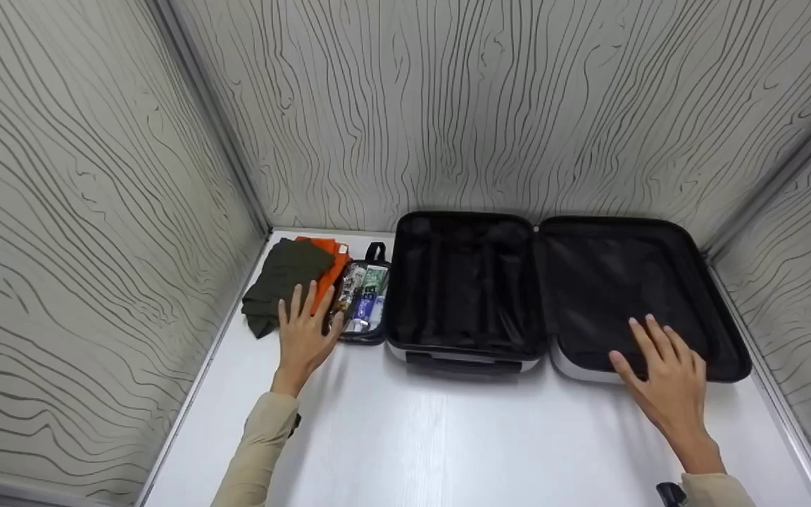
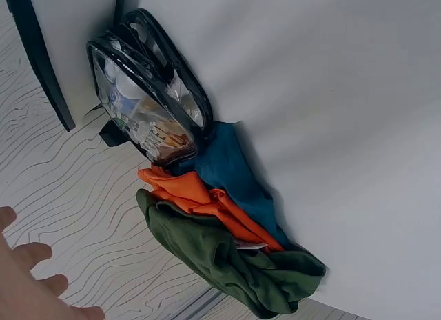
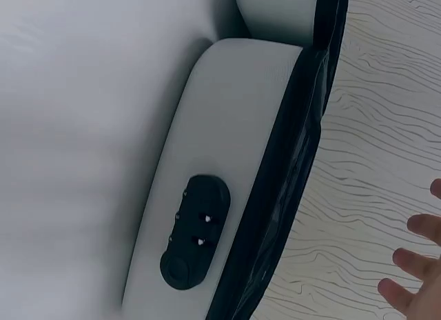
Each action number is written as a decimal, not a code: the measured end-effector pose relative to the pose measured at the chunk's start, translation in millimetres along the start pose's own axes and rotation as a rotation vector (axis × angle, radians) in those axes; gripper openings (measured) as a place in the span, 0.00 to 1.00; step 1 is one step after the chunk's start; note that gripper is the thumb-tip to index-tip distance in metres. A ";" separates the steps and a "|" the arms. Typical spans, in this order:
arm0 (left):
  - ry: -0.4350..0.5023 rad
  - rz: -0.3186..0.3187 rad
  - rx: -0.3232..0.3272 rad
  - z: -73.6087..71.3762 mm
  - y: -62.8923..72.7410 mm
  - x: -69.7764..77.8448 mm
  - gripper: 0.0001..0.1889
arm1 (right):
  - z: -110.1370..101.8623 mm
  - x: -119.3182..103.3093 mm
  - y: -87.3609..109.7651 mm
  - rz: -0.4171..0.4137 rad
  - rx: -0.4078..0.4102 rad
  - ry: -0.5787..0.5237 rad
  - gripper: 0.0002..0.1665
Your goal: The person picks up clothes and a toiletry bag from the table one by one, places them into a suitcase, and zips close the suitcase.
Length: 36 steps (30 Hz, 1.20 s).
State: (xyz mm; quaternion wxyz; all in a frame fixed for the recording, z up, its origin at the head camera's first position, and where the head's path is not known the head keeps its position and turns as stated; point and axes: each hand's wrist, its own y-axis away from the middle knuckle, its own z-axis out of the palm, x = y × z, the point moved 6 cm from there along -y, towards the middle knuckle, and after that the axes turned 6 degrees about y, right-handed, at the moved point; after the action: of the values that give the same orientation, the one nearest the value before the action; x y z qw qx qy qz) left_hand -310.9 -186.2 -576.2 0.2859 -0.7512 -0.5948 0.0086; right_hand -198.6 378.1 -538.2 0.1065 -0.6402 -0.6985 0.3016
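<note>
Head view: the left hand (image 1: pixel 302 342) and right hand (image 1: pixel 673 389) were held apart, fingers spread, nothing gripped. Clothes (image 1: pixel 296 271) were stacked beside the clear toiletry bag (image 1: pixel 368 296), left of the open suitcase (image 1: pixel 458 296); layers could be scattered if only the green garment (image 2: pixel 200 241) were pinched.

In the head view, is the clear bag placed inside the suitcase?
No, the clear bag lies on the white table, between the clothes and the open suitcase.
</note>
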 end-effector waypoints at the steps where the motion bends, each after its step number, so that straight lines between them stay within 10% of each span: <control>1: 0.005 -0.002 0.005 0.1 0.3 -0.4 0.30 | 0.3 -1.6 0.3 0.006 0.011 -0.005 0.40; 13: 0.048 -0.066 0.011 2.5 2.0 -7.8 0.29 | 8.1 -20.3 0.9 0.034 0.167 -0.083 0.32; 36: 0.196 -0.216 -0.007 4.6 7.0 -19.4 0.29 | 61.8 -56.2 -4.7 0.138 0.043 -0.175 0.15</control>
State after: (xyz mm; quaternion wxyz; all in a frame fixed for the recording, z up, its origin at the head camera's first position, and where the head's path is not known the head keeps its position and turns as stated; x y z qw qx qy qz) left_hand -312.0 -202.7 -589.5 0.3392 -0.6811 -0.6415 -0.0977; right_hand -226.7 306.6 -571.5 0.0379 -0.6557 -0.6526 0.3778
